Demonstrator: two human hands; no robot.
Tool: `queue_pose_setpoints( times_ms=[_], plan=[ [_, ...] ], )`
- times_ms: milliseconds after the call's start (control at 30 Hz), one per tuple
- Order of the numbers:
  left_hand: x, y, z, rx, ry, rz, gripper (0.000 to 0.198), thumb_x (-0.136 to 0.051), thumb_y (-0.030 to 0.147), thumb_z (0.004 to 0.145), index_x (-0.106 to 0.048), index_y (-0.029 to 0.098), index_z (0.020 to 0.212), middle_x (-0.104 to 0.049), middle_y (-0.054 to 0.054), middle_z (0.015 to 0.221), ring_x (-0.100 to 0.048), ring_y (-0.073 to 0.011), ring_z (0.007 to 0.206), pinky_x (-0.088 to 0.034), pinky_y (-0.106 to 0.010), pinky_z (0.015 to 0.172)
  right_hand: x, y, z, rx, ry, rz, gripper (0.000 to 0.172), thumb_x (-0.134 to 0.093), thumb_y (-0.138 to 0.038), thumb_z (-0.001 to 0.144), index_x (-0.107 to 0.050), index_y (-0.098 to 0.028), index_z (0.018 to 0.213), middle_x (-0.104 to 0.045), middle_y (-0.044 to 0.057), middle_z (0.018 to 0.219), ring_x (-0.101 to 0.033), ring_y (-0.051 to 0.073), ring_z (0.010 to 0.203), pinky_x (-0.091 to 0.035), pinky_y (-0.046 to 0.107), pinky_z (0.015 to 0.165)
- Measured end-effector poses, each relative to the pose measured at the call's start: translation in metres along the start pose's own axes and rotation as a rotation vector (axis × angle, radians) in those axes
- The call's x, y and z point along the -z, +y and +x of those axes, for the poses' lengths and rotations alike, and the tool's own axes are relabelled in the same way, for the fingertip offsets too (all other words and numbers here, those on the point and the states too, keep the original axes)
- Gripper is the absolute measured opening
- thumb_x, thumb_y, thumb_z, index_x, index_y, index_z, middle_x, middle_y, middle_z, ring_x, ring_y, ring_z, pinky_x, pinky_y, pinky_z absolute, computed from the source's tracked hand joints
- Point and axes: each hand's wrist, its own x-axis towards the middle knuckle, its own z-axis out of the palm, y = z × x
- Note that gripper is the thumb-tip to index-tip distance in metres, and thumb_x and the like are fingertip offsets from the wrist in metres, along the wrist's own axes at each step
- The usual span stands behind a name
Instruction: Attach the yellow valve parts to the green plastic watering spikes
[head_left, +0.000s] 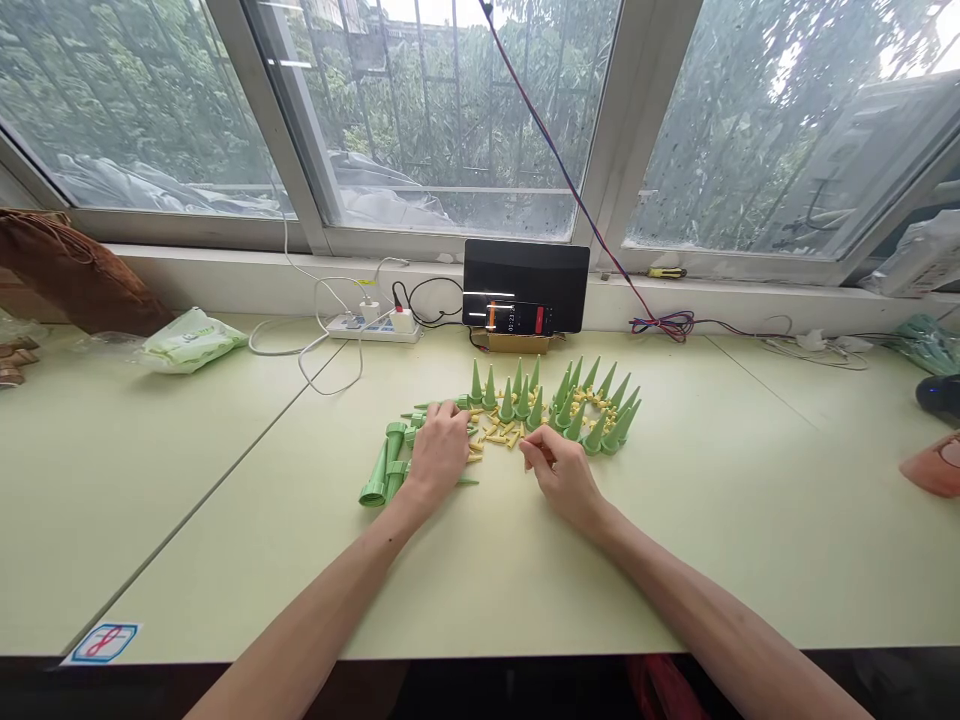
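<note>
My left hand (444, 445) is over a group of green plastic spikes lying on the table, its curled fingers on one green spike (463, 402). Its fingertips are partly hidden. My right hand (559, 468) has thumb and index finger pinched together just right of a loose pile of small yellow plastic pieces (496, 434); whatever the pinch holds is too small to make out. Beyond the hands, several green cones (523, 403) stand point up in rows, with more yellow pieces among them. Larger green tubes (382, 470) with ribbed collars lie left of my left hand.
A dark tablet (526, 275) leans at the back, with a phone (517, 318) showing a timer before it. A power strip (375, 328) with cables and a tissue pack (193, 340) lie to the left. A bundle of red and blue wire (666, 325) rests by the window.
</note>
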Motion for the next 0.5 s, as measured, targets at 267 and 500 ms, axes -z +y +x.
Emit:
queue_pose_setpoints(
  times_ms=[267,500],
  plan=[
    [-0.0002,-0.0011,0.0001,-0.054,0.162,0.003,0.030,-0.048,-0.002,0.085,-0.071,0.017,0.083,-0.063,-0.010,0.089,-0.053,-0.0244,0.089,-0.042,-0.030,0.056,0.0012,0.0005,0.0009,-0.013,0.029,-0.086,0.035,-0.051,-0.037,0.095,-0.038,-0.022,0.066,-0.031,-0.008,0.053,-0.027,0.009,0.049,-0.024,0.024,0.049],
    [-0.0019,-0.0003,0.0008,-0.247,0.468,-0.111,0.026,-0.051,0.003,0.088,-0.070,0.019,0.093,-0.063,-0.008,0.086,-0.052,-0.0220,0.084,-0.046,-0.030,0.061,-0.0005,0.0022,0.0002,0.058,0.031,-0.153,0.040,-0.051,-0.037,0.095,-0.032,-0.021,0.063,-0.029,-0.008,0.052,-0.025,0.009,0.049,-0.023,0.025,0.049]
  ],
)
